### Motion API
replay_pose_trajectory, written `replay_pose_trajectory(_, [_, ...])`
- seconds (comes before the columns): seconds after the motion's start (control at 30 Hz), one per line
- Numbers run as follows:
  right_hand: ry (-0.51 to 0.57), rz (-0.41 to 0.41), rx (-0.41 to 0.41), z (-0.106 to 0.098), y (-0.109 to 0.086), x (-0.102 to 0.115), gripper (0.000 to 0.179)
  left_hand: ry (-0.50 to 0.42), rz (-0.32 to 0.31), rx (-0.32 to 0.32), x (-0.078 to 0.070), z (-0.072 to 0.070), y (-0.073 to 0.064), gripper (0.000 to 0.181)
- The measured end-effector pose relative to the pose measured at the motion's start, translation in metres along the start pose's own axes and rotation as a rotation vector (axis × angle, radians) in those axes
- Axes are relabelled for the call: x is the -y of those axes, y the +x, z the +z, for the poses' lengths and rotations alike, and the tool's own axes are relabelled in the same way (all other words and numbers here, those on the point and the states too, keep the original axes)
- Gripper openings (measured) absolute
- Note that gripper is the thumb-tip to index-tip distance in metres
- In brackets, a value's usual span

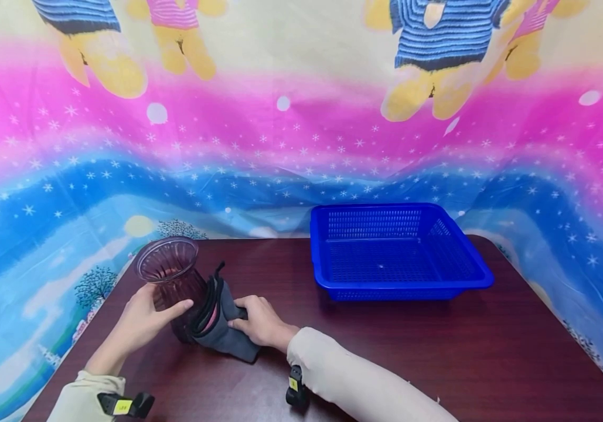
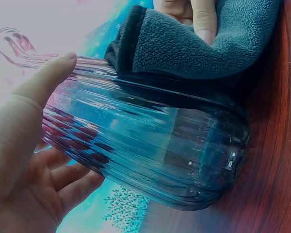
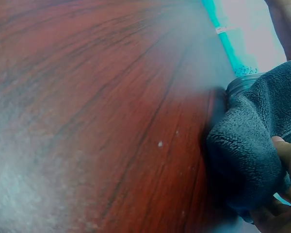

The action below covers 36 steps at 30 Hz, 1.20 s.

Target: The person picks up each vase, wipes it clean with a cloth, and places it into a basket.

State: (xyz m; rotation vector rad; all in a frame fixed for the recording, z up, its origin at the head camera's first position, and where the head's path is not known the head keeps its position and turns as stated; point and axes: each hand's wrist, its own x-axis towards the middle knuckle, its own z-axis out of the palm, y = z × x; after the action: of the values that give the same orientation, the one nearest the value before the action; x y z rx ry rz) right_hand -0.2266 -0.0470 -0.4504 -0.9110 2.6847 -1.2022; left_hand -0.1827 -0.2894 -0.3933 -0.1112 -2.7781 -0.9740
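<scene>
A ribbed, purple-tinted glass vase (image 1: 166, 264) with a flared rim stands at the left of the table. My left hand (image 1: 145, 319) grips it below the rim, thumb on the near side and fingers round the far side, as the left wrist view also shows. My right hand (image 1: 264, 321) pinches a grey fleecy cloth (image 1: 227, 337) with dark edging between thumb and fingers. The cloth (image 2: 184, 46) lies against the side of the vase (image 2: 150, 131) and hides part of it. In the right wrist view the folded cloth (image 3: 247, 145) covers most of the vase's base.
A blue plastic basket (image 1: 401, 286) with perforated walls sits at the back right of the dark wood table (image 1: 438, 357). Behind the table hangs a printed curtain (image 1: 280, 146), which reaches down past both table sides.
</scene>
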Motion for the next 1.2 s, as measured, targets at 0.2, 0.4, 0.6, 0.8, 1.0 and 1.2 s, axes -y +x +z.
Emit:
replay_pose_trajectory(0.2, [-0.011, -0.014, 0.001, 0.0043, 0.0004, -0.0059, 0.022, -0.003, -0.005, 0.008, 0.0006, 0.0011, 0.0006, 0.071])
replay_pose_trajectory(0.4, [-0.016, -0.006, -0.008, 0.0072, 0.0001, -0.0084, 0.02, -0.006, -0.009, 0.013, -0.0004, 0.0007, 0.0004, 0.072])
replay_pose_trajectory(0.6, [-0.015, -0.001, -0.012, 0.008, -0.0014, -0.0071, 0.019, -0.014, -0.015, 0.015, 0.0002, 0.001, -0.0004, 0.073])
replay_pose_trajectory(0.8, [-0.011, 0.015, -0.016, 0.0091, -0.0025, -0.0069, 0.02, -0.034, 0.001, 0.009, 0.0026, 0.0026, -0.0002, 0.07])
replay_pose_trajectory(1.0, [-0.014, 0.012, -0.019, 0.0089, -0.0025, -0.0064, 0.02, -0.028, 0.016, -0.005, 0.004, 0.0025, -0.0006, 0.067])
replay_pose_trajectory(1.2, [-0.005, 0.006, -0.022, 0.0074, -0.0023, -0.0061, 0.02, -0.039, 0.01, -0.002, 0.002, 0.0035, -0.0007, 0.066])
